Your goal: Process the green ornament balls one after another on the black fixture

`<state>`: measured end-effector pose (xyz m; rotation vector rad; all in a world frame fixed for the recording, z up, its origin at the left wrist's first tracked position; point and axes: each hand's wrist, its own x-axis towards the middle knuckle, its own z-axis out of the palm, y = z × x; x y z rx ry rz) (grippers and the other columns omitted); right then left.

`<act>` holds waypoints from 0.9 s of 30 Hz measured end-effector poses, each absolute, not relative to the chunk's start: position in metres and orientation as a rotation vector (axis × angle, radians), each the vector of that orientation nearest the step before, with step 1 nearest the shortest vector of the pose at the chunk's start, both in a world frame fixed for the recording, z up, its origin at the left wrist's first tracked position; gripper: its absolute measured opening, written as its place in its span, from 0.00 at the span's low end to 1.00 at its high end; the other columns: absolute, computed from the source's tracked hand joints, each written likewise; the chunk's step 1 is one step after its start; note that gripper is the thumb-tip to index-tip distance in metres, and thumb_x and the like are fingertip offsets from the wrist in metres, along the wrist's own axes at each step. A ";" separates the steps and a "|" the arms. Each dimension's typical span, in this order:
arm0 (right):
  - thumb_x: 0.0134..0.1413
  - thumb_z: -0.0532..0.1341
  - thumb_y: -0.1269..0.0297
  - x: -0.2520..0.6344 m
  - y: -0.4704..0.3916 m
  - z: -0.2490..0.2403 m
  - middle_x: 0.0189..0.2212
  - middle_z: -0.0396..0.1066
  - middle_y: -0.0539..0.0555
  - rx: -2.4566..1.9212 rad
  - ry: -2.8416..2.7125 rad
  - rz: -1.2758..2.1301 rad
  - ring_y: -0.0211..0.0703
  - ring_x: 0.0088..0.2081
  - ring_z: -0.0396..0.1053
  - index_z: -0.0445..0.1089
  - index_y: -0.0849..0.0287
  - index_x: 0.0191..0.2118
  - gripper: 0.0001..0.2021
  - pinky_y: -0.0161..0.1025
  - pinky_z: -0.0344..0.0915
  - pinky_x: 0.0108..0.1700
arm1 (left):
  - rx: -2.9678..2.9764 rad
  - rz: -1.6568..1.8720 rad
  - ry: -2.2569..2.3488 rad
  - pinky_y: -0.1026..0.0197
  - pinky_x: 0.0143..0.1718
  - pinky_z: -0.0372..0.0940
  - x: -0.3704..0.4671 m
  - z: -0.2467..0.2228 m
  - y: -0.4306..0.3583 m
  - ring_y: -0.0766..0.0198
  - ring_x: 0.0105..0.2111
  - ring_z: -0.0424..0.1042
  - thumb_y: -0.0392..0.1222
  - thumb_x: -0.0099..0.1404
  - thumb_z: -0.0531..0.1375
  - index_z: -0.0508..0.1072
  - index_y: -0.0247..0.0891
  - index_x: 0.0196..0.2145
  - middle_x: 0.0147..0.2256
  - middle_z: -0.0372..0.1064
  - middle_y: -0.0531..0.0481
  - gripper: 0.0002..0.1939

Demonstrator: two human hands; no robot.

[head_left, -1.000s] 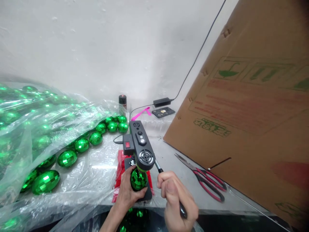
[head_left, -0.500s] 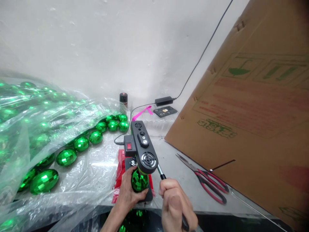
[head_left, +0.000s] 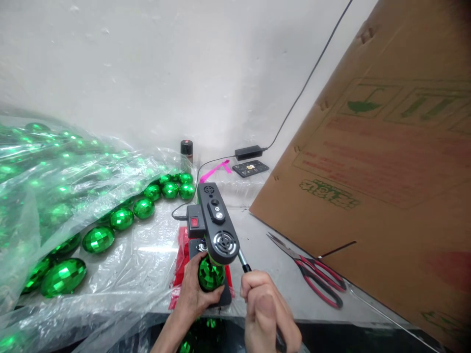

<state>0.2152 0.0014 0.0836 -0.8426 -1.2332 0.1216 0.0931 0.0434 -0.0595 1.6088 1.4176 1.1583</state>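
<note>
Left hand (head_left: 195, 288) clasps green ball (head_left: 211, 275), right hand (head_left: 270, 310) grips lever (head_left: 243, 261); scissors (head_left: 303, 262) lie near carton (head_left: 382, 166).

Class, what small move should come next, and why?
Probably work the black-handled metal lever with the right hand: that hand is closed around it, while the left hand holds the shiny green faceted ball under the black oblong machine head.

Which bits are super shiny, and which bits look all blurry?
In the head view, the green balls and plastic sheet catch bright white glints; also in the head view, the red printing on the cardboard box looks smeary.
</note>
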 end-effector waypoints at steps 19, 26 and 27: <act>0.79 0.51 0.72 0.217 0.002 0.076 0.25 0.62 0.47 -0.869 -1.235 0.084 0.35 0.26 0.63 0.59 0.55 0.28 0.21 0.37 0.58 0.29 | 1.621 1.200 1.418 0.33 0.57 0.77 0.095 -0.059 0.042 0.38 0.51 0.81 0.46 0.49 0.73 0.77 0.35 0.58 0.50 0.81 0.37 0.38; 0.80 0.51 0.69 0.218 0.003 0.080 0.26 0.63 0.47 -0.912 -1.278 0.066 0.36 0.25 0.62 0.60 0.54 0.29 0.21 0.38 0.59 0.30 | 1.629 1.186 1.407 0.33 0.58 0.77 0.096 -0.061 0.043 0.38 0.52 0.81 0.46 0.49 0.73 0.77 0.36 0.59 0.51 0.81 0.37 0.38; 0.80 0.51 0.69 0.218 0.003 0.079 0.26 0.63 0.47 -0.912 -1.274 0.050 0.36 0.25 0.62 0.60 0.54 0.28 0.21 0.38 0.59 0.30 | 1.630 1.186 1.410 0.34 0.58 0.76 0.096 -0.063 0.043 0.38 0.53 0.81 0.45 0.49 0.73 0.77 0.37 0.59 0.51 0.81 0.37 0.38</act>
